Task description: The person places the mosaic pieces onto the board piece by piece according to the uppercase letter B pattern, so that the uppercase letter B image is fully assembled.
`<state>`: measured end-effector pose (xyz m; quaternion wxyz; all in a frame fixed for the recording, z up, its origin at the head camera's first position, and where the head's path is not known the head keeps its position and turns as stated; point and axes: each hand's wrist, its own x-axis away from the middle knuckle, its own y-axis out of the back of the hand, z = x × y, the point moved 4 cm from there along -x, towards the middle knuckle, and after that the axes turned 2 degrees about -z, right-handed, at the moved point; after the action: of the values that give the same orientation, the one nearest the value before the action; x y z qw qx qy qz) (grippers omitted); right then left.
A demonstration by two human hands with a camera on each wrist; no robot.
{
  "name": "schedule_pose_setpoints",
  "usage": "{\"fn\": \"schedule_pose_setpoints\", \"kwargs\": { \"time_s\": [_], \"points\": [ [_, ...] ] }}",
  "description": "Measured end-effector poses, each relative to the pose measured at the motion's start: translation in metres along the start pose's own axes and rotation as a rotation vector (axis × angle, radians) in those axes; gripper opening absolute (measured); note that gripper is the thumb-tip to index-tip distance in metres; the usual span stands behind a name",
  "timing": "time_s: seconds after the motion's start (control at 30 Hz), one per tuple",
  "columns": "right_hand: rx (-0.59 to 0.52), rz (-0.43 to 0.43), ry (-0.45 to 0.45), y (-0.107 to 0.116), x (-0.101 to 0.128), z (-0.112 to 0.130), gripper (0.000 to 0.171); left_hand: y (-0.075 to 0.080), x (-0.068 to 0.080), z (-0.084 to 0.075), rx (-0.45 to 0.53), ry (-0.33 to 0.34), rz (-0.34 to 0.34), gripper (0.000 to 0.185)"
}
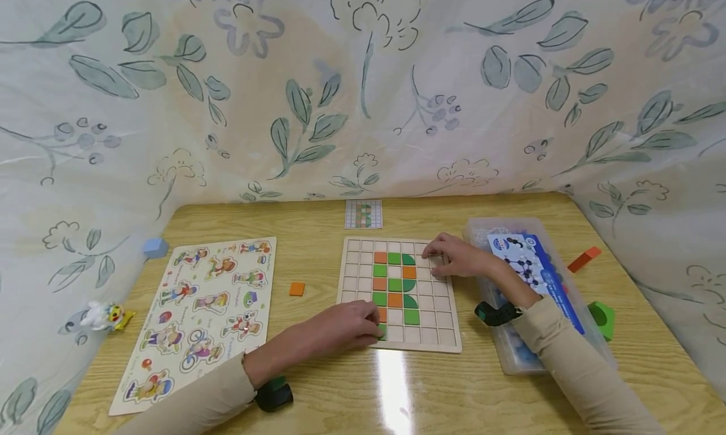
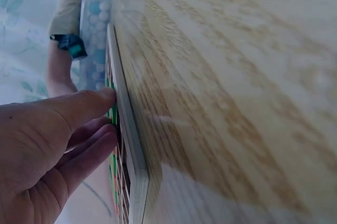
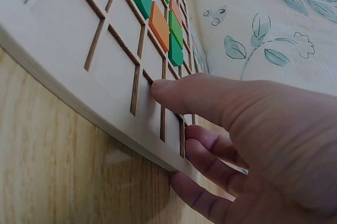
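Note:
A square wooden grid board [image 1: 433, 337] lies mid-table, with orange and green square tiles and dark green quarter-round tiles set in its middle columns. At its near edge, my left hand [image 1: 348, 324] pinches a green tile [image 1: 382, 331] low on the board between thumb and fingertips. The left wrist view shows that thumb [image 2: 95, 102] and the fingers close over the board's rim, partly hiding the tiles. My right hand [image 1: 462, 257] rests at the board's far right with fingers spread. In the right wrist view, its thumb [image 3: 179, 93] lies over a bare cell and the other fingers reach the board's edge.
A small printed pattern card [image 1: 363, 214] lies behind the board. One loose orange tile [image 1: 297, 289] sits left of it. Further left is a picture puzzle board [image 1: 207, 321], with a blue block [image 1: 155, 248] beyond. A clear plastic box [image 1: 513, 353] with a booklet stands under my right forearm.

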<state>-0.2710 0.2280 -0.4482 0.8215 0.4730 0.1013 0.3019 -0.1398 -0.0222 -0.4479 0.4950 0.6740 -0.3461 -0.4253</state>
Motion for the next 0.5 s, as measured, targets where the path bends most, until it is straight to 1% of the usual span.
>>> {"fn": "schedule_pose_setpoints", "kwargs": {
  "time_s": [0.07,0.13,0.33,0.5],
  "points": [
    [0.002,0.001,0.001,-0.0001,-0.0002,-0.0001,0.03,0.0006,0.0003,-0.0013,-0.03,-0.018,-0.012,0.01],
    [0.005,0.002,0.001,-0.0002,-0.0006,-0.0003,0.03,0.0006,0.0006,-0.002,-0.043,-0.014,-0.01,0.01],
    [0.014,0.004,-0.003,0.0,-0.0009,-0.0001,0.029,0.0001,0.0027,-0.0026,-0.033,0.031,0.024,0.015],
    [0.013,0.004,-0.01,-0.0001,-0.0006,0.0002,0.029,0.0002,0.004,-0.0033,-0.029,0.023,0.022,0.016]
  ]
}}
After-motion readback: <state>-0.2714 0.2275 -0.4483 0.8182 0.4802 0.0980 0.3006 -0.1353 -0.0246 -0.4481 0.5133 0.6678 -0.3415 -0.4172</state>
